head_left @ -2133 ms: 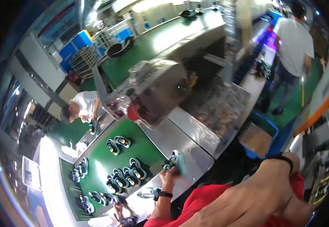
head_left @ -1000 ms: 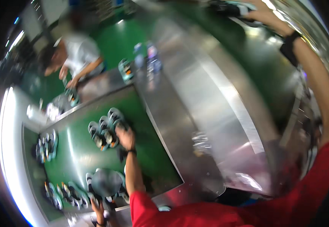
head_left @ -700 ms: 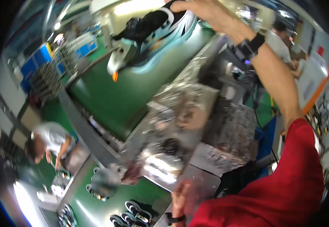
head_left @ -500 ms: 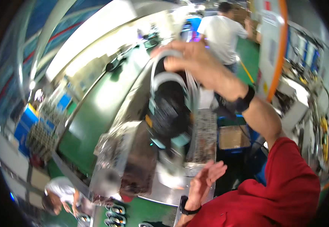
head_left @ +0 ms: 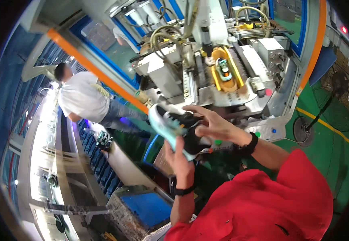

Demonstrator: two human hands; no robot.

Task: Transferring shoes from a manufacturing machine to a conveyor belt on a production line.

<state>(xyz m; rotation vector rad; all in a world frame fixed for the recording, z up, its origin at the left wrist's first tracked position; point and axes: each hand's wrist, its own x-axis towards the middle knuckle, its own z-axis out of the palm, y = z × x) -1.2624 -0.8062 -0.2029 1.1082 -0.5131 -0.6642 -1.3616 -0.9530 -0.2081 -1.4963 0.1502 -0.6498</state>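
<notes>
A black shoe with a pale mint sole (head_left: 163,122) is held up in front of me, tilted with its sole toward the left. My left hand (head_left: 178,160) grips it from below, its fingers against the sole. From the right, my right hand (head_left: 218,127) closes on the dark upper, thumb near the shoe's opening. Beyond my hands, a similar shoe (head_left: 224,70) sits inside a yellow cradle (head_left: 238,72) in the machine (head_left: 246,98).
Orange-edged posts (head_left: 98,70) frame the machine. To the left, a person in a white shirt (head_left: 84,94) stands by a conveyor line (head_left: 68,180) carrying shoes. A blue-topped box (head_left: 148,209) is close at the lower left. A fan (head_left: 305,130) stands on the green floor at right.
The view has swung from the conveyor to the machine. My left hand, earlier open and apart, now grips the shoe together with my right hand. The shoe has come lower and nearer to me.
</notes>
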